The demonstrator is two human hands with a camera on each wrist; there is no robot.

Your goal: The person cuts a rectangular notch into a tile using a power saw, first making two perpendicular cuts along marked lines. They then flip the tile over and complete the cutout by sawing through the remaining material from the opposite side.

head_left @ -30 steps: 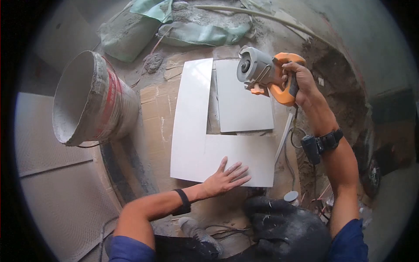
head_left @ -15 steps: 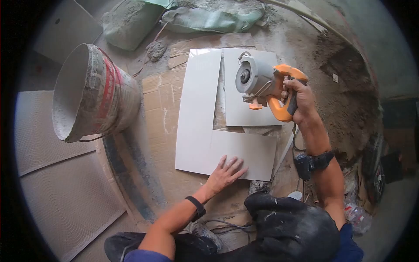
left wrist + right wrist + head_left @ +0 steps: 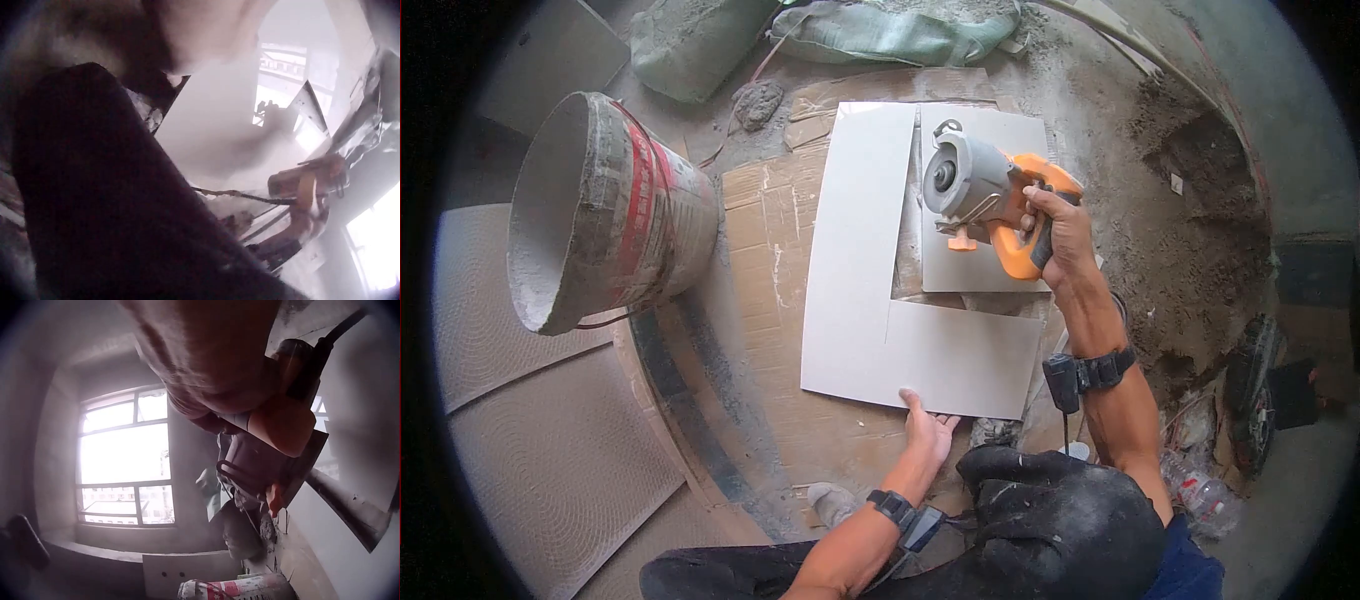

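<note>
A white L-shaped tile (image 3: pixel 850 270) lies on brown cardboard, a thin line running down from its inner corner. At its near edge is my left hand (image 3: pixel 928 435), thumb on the top face and fingers at the rim, pinching it. My right hand (image 3: pixel 1064 232) grips the orange handle of a grey and orange power tool (image 3: pixel 975 180), held above a second white tile (image 3: pixel 970 270) inside the L. In the right wrist view the same hand (image 3: pixel 212 369) covers part of the tool (image 3: pixel 256 462). The left wrist view shows the tile (image 3: pixel 212 125) behind a dark trouser leg.
A dusty white bucket (image 3: pixel 625 220) stands at the left, beside patterned panels (image 3: pixel 550 450). Green sacks (image 3: pixel 880 35) lie at the far side. Rubble (image 3: pixel 1200 200) and a plastic bottle (image 3: pixel 1205 495) are on the right. A dark-clothed knee (image 3: pixel 1060 520) is close to the tile.
My left hand has slid from the tile's top face to its near edge and now pinches it. The power tool has moved slightly left, still in my right hand. The head view has shifted.
</note>
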